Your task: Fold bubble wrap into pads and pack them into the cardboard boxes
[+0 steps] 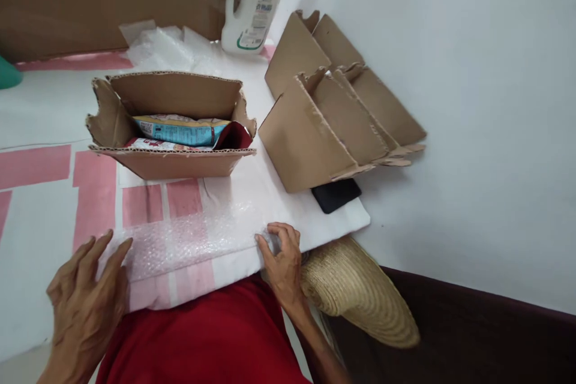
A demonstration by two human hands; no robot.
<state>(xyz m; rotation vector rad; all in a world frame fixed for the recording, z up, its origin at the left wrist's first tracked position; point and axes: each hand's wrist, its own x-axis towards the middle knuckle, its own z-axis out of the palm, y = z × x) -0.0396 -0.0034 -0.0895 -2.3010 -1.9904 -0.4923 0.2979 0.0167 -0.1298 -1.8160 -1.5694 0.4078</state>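
Head view: left hand [85,306] flat, fingers splayed, pressing bubble wrap sheet [189,240] at 7 o'clock, right hand [281,264] pinching its right edge at 6, torn corrugated cardboard box [173,126] holding glossy snack packets [180,130] at 11, woven straw hat [360,294] at 5.

Between the left hand [85,306] and right hand [282,261] lies clear bubble wrap [189,240] over a white table [40,114] with pink blocks. Beyond the hands, the brown cardboard box [173,126] holds a light-blue packet [180,129] and a red-and-white one. Past the right hand, brown cardboard pieces [333,114] overlap a black phone [336,195]. Below it shows a straw-yellow hat [360,294].
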